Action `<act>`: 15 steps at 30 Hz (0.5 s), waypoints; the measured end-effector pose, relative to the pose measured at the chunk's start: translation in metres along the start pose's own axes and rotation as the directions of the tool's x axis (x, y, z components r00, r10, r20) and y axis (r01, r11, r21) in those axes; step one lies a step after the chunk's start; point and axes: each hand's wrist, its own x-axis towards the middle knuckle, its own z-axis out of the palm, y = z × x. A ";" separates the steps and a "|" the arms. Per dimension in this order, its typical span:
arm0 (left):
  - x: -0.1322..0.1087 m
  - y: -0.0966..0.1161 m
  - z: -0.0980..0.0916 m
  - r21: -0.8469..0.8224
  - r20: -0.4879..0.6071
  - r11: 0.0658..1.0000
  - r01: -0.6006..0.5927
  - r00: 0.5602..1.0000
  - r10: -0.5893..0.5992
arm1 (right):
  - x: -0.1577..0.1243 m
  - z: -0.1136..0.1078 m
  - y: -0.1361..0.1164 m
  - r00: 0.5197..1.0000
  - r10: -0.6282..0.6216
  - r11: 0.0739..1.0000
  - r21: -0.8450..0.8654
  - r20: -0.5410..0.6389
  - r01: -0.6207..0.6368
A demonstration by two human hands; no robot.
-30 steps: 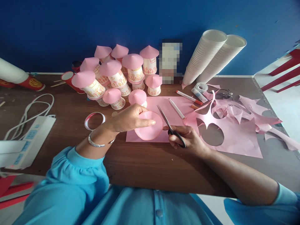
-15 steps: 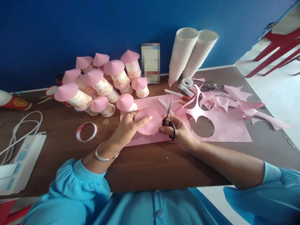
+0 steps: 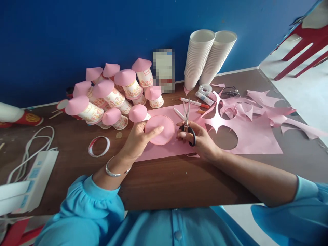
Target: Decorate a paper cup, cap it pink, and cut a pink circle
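My left hand [image 3: 139,139] pinches a pink paper disc [image 3: 161,131] with a red outline along its edge, thumb on top. To its right, my right hand [image 3: 203,140] is closed round the black handles of a pair of scissors [image 3: 187,124]. Their blades point up and away from me, slightly parted, apart from the disc. Beneath both hands lies a pink paper sheet [image 3: 153,152]. Another pink sheet with round cut-outs [image 3: 258,136] is right of my right hand. Just beyond the disc stands a small paper cup with a pink cone roof [image 3: 138,112].
Several decorated cups with pink cone roofs [image 3: 125,78] cluster at the back left. Two tall stacks of white cups [image 3: 198,58] lean by the wall. Markers [image 3: 194,102], tape [image 3: 205,89] and paper scraps [image 3: 266,99] lie to the right. A tape roll [image 3: 98,147] and power strip [image 3: 42,181] are left.
My right hand and the scissors have moved slightly right, away from the disc. The disc stays in my left hand. The whole view has shifted a little.
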 end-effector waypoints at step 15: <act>-0.002 0.003 0.002 -0.207 -0.095 0.978 -0.027 0.995 0.007 | -0.015 0.009 -0.002 0.970 -0.029 0.934 -0.339 0.243 0.113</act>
